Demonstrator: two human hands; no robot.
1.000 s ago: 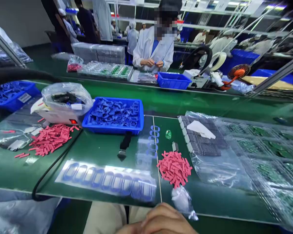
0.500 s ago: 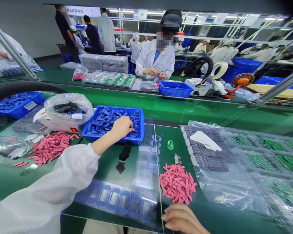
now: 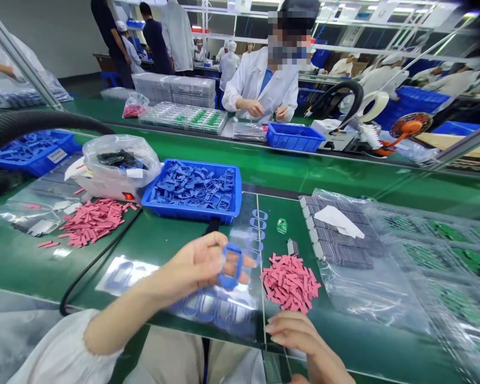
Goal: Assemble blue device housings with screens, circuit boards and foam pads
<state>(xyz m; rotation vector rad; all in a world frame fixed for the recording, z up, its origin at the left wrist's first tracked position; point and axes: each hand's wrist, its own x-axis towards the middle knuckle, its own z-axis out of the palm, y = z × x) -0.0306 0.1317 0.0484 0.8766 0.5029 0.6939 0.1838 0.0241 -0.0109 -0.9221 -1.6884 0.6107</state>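
Note:
My left hand point(image 3: 194, 266) is raised over the green bench, with a blue rubber loop-shaped frame point(image 3: 230, 266) held across its fingers. More blue frames lie in a row on a clear plastic sheet point(image 3: 124, 277) below that hand. My right hand point(image 3: 292, 330) rests near the bench's front edge, fingers loose and holding nothing. It is nearest to a pile of pink strips point(image 3: 290, 282). A blue tray point(image 3: 192, 214) heaped with blue frames stands beyond both hands.
A second pink pile point(image 3: 92, 223) lies left, by a plastic bag of black parts point(image 3: 120, 160). Bagged green circuit boards point(image 3: 444, 250) and grey stacked parts point(image 3: 342, 240) fill the right. A black cable point(image 3: 100, 261) crosses the bench. A co-worker point(image 3: 264, 80) works across the green belt.
My left hand has come back from the blue tray toward me, now holding a blue frame. My right hand has moved up and further onto the bench. The view has shifted slightly.

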